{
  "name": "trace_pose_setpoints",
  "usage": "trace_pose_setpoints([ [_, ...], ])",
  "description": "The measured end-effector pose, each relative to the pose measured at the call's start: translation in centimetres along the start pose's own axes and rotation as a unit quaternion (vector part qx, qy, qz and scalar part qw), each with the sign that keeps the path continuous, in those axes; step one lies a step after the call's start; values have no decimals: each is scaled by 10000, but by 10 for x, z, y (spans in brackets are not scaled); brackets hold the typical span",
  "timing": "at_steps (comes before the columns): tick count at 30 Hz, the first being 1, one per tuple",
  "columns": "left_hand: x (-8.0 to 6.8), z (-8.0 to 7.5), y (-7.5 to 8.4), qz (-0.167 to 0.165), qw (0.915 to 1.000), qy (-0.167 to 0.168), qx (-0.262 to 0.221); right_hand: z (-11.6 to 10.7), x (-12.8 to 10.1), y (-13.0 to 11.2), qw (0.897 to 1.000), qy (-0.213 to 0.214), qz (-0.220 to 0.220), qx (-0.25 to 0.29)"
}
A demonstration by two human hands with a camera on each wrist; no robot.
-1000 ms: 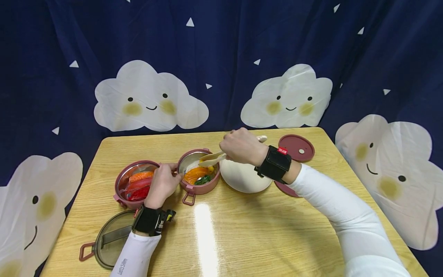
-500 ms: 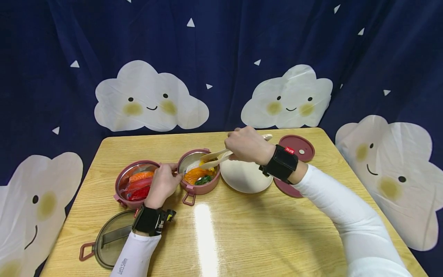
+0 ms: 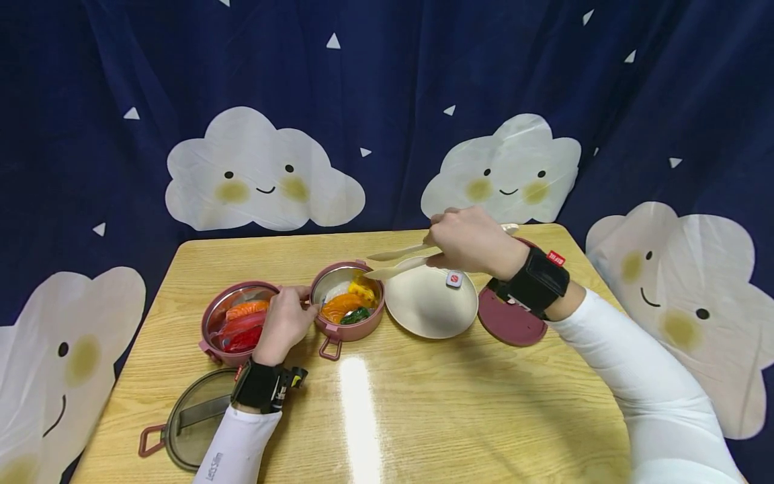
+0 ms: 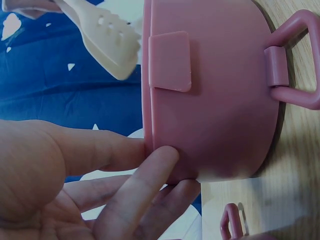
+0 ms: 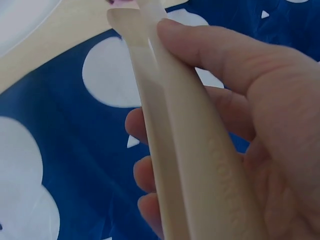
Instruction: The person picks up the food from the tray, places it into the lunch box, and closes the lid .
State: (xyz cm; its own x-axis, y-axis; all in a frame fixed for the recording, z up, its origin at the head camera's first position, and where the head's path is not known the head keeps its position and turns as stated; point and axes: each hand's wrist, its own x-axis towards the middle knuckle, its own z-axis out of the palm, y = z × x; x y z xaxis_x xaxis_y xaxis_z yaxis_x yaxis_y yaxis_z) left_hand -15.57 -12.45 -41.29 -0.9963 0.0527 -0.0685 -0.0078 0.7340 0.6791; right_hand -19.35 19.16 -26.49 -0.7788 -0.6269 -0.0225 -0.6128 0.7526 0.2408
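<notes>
Two hands were at work. The right hand (image 3: pixel 468 240) gripped the cream tongs (image 3: pixel 402 261), fingers curled round the handle; since the earlier frames it had lifted and drawn right, away from the middle pink container (image 3: pixel 347 302), with the tong tips apart and empty above the cream plate (image 3: pixel 431 306). A yellow piece (image 3: pixel 361 290) now lay in that container, judged newly deposited. The left hand (image 3: pixel 282 324) kept steadying the container wall with lightly bent fingers (image 4: pixel 145 175).
</notes>
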Motion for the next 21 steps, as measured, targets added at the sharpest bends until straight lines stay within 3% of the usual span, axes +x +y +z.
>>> trace_pose_setpoints([
  [9,-1,0,1,17,10000,30,56,-3,-29,28,9998,56,200,-60],
  [21,0,0,0,-60,10000,-14,14,13,-58,58,9994,5,304,145],
])
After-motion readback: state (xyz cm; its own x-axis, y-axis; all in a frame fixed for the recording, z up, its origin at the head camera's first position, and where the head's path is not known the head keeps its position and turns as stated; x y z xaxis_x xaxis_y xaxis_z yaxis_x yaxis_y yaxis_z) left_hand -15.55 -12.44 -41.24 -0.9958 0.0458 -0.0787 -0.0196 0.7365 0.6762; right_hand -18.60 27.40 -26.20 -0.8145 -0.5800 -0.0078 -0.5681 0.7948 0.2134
